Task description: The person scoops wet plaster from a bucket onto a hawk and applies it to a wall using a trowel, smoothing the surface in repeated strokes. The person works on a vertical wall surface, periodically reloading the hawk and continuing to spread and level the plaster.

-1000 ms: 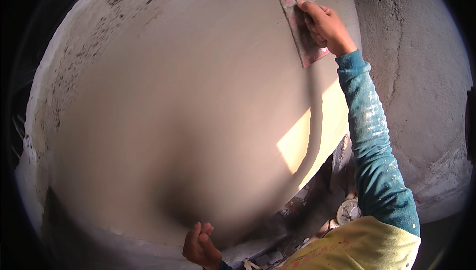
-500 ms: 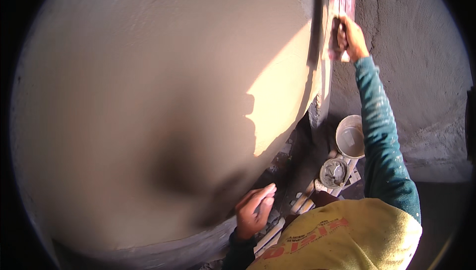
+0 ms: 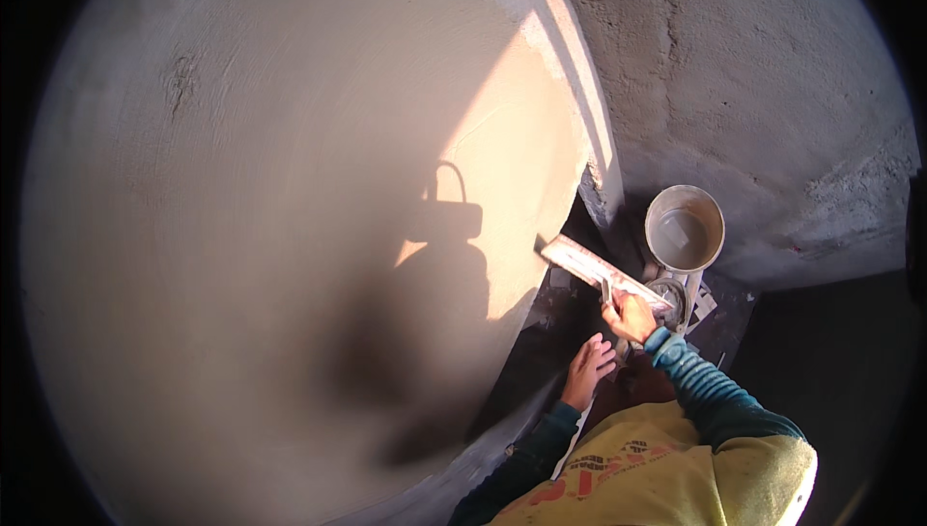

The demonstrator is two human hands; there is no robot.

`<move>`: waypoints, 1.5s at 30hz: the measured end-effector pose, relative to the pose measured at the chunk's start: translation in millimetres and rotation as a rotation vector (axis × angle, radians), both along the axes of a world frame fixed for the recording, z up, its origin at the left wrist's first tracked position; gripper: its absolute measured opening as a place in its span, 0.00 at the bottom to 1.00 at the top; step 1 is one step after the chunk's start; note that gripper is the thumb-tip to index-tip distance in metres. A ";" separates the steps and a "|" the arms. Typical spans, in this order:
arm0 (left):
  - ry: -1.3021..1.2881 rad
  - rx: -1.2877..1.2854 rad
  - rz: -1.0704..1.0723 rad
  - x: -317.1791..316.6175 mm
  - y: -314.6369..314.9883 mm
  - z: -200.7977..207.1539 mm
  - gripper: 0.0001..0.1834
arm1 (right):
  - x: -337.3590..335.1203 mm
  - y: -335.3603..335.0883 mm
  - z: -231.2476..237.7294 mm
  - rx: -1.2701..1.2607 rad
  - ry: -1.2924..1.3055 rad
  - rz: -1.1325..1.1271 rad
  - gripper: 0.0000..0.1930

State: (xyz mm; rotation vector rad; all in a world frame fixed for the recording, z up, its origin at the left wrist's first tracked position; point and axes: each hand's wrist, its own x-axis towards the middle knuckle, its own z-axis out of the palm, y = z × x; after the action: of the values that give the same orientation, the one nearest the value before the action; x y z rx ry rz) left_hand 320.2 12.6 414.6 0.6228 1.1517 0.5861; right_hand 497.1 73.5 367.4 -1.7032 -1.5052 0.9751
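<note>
My right hand [image 3: 631, 318] is wrapped round the handle of a flat rectangular plastering trowel [image 3: 591, 263] with a reddish, smeared blade. The trowel slants across the gap beside the wall, its far left end near the wall's edge. Its near end passes over a small bucket of grey mix [image 3: 681, 298] and hides part of it. Just below and left of the trowel, my left hand [image 3: 589, 370] is open, fingers slightly apart and holding nothing. To the left spreads a smooth, plastered wall [image 3: 261, 198], partly sunlit.
A larger bucket [image 3: 685, 227] with greyish liquid stands beyond the small one. A rough grey wall [image 3: 753, 72] rises on the right and meets the plastered wall at a narrow sunlit corner strip [image 3: 579, 72]. Shadows fall across the plastered wall.
My right hand has brought the trowel down from high at the corner to beside the small bucket. My left hand has moved right and up, its fingers now spread. The view has shifted.
</note>
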 end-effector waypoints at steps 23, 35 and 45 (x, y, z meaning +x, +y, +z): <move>-0.282 -0.396 0.161 -52.6 -18.6 -135.6 0.24 | -50.3 -131.3 14.3 0.441 -0.367 0.326 0.23; -0.037 -0.592 0.305 -20.2 7.9 -146.1 0.17 | 39.6 -132.6 17.7 0.384 0.043 0.108 0.08; -0.386 -0.602 0.260 14.2 43.6 -118.1 0.13 | 177.7 -147.1 -176.5 -0.182 -0.248 -0.217 0.10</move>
State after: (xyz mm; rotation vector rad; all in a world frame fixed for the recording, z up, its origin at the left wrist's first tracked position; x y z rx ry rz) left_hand 334.4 56.2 296.5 -0.1563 0.9763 0.5135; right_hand 674.8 -73.6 190.9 -2.1333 -1.3776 0.8312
